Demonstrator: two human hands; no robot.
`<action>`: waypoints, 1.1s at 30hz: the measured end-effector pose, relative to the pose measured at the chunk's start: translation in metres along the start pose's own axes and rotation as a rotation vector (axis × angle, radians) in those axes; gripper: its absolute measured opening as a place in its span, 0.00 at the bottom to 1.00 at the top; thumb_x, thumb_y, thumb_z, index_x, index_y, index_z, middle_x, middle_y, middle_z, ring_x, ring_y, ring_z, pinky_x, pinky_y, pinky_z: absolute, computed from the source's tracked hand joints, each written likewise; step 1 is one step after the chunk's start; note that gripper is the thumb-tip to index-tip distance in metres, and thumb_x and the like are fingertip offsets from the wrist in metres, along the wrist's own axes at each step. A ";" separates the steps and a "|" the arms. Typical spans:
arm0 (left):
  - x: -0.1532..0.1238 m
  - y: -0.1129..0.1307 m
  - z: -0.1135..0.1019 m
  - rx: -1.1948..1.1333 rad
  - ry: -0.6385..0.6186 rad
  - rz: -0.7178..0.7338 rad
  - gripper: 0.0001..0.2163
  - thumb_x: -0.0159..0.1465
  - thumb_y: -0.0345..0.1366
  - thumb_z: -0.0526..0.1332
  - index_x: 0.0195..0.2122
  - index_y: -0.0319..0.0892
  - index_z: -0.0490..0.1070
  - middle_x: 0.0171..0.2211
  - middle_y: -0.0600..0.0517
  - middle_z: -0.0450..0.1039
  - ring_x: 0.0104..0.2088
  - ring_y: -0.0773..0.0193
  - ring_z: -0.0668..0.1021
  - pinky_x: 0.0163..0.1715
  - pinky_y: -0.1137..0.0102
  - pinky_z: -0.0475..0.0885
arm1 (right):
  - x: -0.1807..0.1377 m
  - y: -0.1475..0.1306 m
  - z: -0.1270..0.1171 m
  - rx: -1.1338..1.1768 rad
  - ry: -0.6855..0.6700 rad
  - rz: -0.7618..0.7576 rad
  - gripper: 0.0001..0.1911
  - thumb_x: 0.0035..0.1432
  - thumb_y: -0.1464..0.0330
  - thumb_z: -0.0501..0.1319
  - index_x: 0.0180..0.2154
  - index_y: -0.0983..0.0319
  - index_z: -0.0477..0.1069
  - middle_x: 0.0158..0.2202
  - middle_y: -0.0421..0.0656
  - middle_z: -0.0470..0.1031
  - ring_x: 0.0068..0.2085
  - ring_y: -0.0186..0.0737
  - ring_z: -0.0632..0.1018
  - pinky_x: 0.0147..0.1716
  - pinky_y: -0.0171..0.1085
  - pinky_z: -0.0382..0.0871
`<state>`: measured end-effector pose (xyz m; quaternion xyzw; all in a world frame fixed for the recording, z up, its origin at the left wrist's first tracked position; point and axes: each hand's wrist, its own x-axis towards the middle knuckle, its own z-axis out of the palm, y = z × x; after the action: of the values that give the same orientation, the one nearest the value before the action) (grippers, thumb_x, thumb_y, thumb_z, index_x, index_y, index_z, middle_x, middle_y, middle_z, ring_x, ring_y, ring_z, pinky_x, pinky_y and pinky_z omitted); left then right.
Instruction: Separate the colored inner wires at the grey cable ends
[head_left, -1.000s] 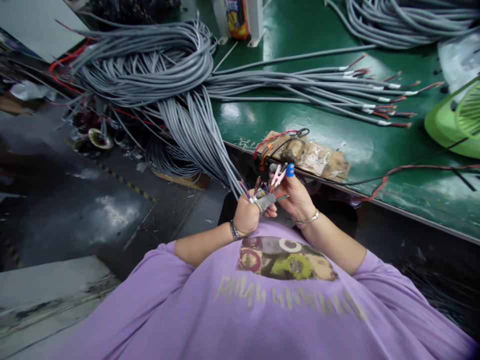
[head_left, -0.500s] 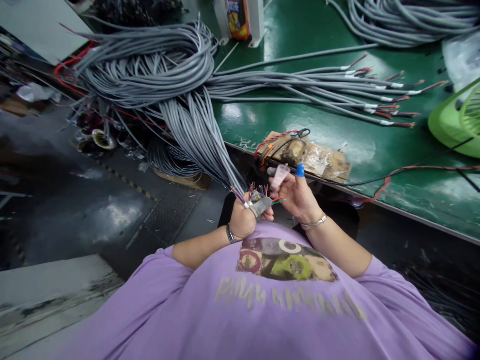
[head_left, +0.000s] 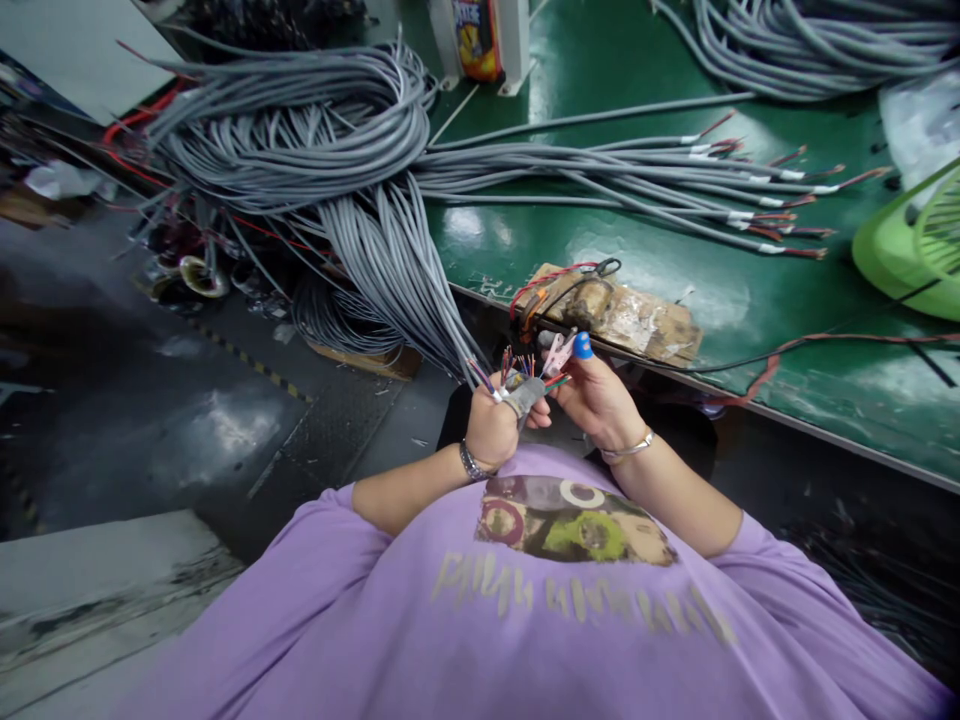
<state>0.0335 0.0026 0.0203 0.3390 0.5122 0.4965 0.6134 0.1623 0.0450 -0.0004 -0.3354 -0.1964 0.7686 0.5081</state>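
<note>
My left hand (head_left: 491,430) is closed around the ends of several grey cables (head_left: 427,270), whose thin coloured wires fan out above the fist. A grey covering wraps its thumb (head_left: 525,397). Close on its right, my right hand (head_left: 596,398) pinches a small pale pink tool (head_left: 559,353), possibly a clip or wire stripper, between thumb and fingers. A blue cover (head_left: 583,345) sits on the right thumb tip. The pink tool is beside the coloured wire ends (head_left: 517,362); whether it touches them I cannot tell.
A big grey cable coil (head_left: 292,130) lies at the green bench's left end. Stripped cable ends (head_left: 780,210) spread across the bench. A wooden block (head_left: 637,320) with wires sits at its front edge. A green fan (head_left: 915,240) stands right, below another coil (head_left: 825,45).
My right hand has shifted slightly left with the pink tool, closer to the wire ends, and its thumb has come down against the tool. My left hand keeps hold of the cables.
</note>
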 end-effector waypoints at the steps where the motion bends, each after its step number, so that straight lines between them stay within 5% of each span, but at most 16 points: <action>1: 0.001 -0.001 0.000 0.004 0.006 -0.006 0.20 0.51 0.51 0.71 0.24 0.39 0.70 0.18 0.53 0.74 0.16 0.68 0.76 0.16 0.76 0.66 | 0.001 0.001 0.000 0.013 0.002 -0.003 0.20 0.53 0.49 0.68 0.29 0.59 0.76 0.27 0.41 0.76 0.27 0.36 0.72 0.28 0.36 0.70; 9: 0.000 -0.012 -0.006 0.072 -0.060 -0.037 0.20 0.52 0.52 0.70 0.30 0.39 0.70 0.20 0.54 0.75 0.17 0.68 0.76 0.17 0.75 0.70 | 0.006 0.007 -0.005 0.065 0.006 0.005 0.20 0.52 0.49 0.69 0.33 0.59 0.77 0.23 0.38 0.75 0.23 0.34 0.71 0.23 0.34 0.68; 21: -0.006 -0.015 -0.018 0.025 -0.071 -0.049 0.19 0.51 0.50 0.72 0.27 0.39 0.70 0.20 0.53 0.76 0.17 0.66 0.76 0.19 0.72 0.74 | -0.001 0.001 -0.010 0.149 -0.036 0.099 0.24 0.49 0.45 0.69 0.29 0.59 0.71 0.30 0.39 0.78 0.28 0.32 0.75 0.26 0.31 0.70; 27: -0.007 -0.017 -0.029 0.108 -0.154 -0.042 0.17 0.54 0.48 0.71 0.29 0.39 0.71 0.22 0.53 0.76 0.19 0.67 0.77 0.20 0.73 0.74 | -0.010 -0.005 -0.026 -0.115 -0.239 0.256 0.26 0.39 0.49 0.76 0.31 0.62 0.76 0.28 0.41 0.78 0.28 0.34 0.77 0.26 0.32 0.73; 33: -0.002 -0.004 -0.020 0.277 -0.315 -0.151 0.16 0.50 0.43 0.74 0.28 0.37 0.72 0.21 0.51 0.76 0.20 0.66 0.78 0.22 0.75 0.73 | -0.021 -0.011 -0.018 -0.401 -0.274 0.108 0.16 0.44 0.61 0.76 0.27 0.64 0.76 0.25 0.40 0.78 0.24 0.32 0.75 0.28 0.33 0.71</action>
<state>0.0148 -0.0027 0.0126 0.4542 0.4974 0.3150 0.6687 0.1879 0.0296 0.0009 -0.3320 -0.3939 0.7786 0.3583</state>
